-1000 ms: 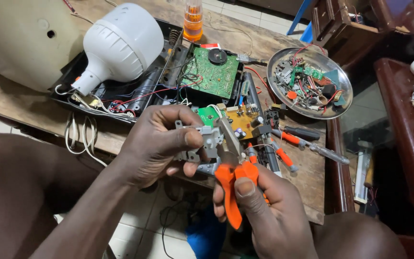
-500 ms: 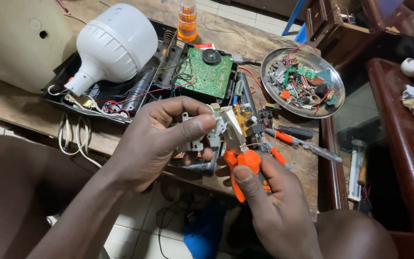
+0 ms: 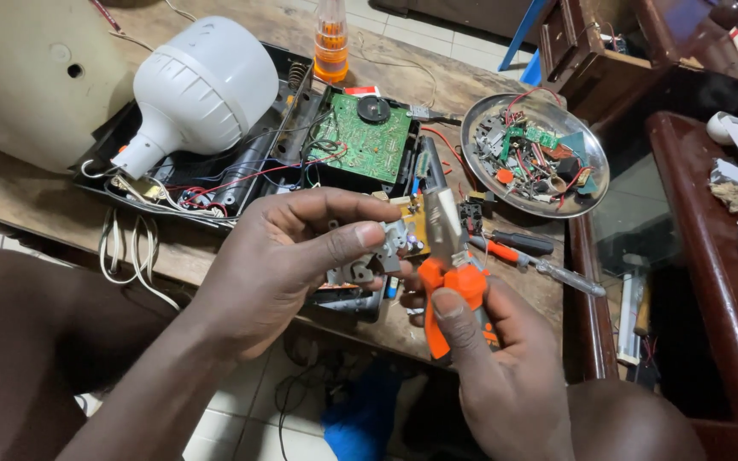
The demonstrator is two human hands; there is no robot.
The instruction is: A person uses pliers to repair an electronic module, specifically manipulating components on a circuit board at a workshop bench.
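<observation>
Since a second earlier, the left hand (image 3: 288, 260) had raised the small grey metal-and-plastic component (image 3: 379, 256), pinched between thumb and fingers, off the wooden desk's (image 3: 215, 248) near edge. The right hand (image 3: 506, 376) had swung the orange-handled pliers (image 3: 450, 273), gripped firmly, upright, with their jaws at the part, so the work on it continued

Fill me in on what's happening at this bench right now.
A person is working on electronics at a wooden table. The left hand pinches a small metal-and-circuit part, while the right hand grips orange-handled pliers whose tip meets that part. Behind them lies an opened black case with a green circuit board and a large white bulb. A round metal dish of loose components sits to the right, with screwdrivers nearby.
</observation>
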